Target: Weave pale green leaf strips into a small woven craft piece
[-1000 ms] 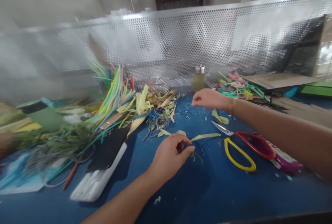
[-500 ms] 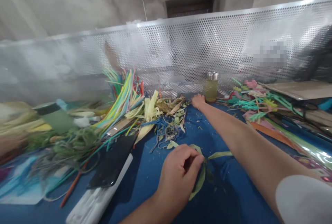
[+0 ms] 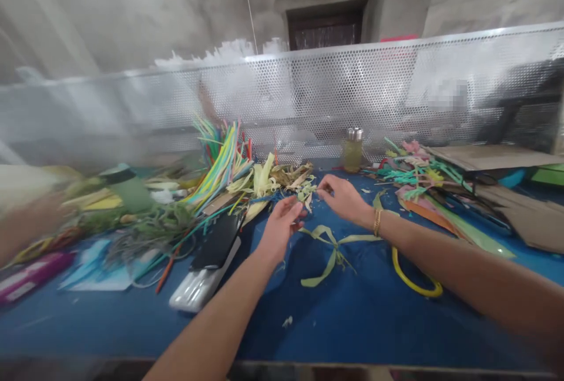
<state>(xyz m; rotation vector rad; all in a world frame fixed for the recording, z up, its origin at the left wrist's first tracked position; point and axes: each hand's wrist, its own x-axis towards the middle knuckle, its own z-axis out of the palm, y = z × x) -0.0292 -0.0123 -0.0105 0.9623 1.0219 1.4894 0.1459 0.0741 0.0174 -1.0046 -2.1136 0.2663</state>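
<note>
My right hand (image 3: 346,197), with a gold bracelet at its wrist, pinches something small beside the heap of dried husks (image 3: 304,176). What sits between those fingertips is too small to name. Close by on the left, my left hand (image 3: 282,222) is loosely curled, thumb and fingers a little apart, near the blue strings (image 3: 263,199) and pale leaf scraps (image 3: 305,193). Nothing shows clearly in it. Below both hands, a pale green strip-leaf piece (image 3: 331,246) with several spread blades lies on the blue table, untouched.
A black phone (image 3: 218,243) rests on a white case (image 3: 207,287) at left. Coloured stems (image 3: 222,160) stand behind. A jar (image 3: 353,154) is at the back, artificial flowers (image 3: 414,172) and a yellow ring (image 3: 414,281) at right. Another person's blurred arm (image 3: 26,222) enters from the left.
My right hand has come back from beside the jar to the husk heap. My left hand has moved forward, away from the green leaf piece, which now lies in full view.
</note>
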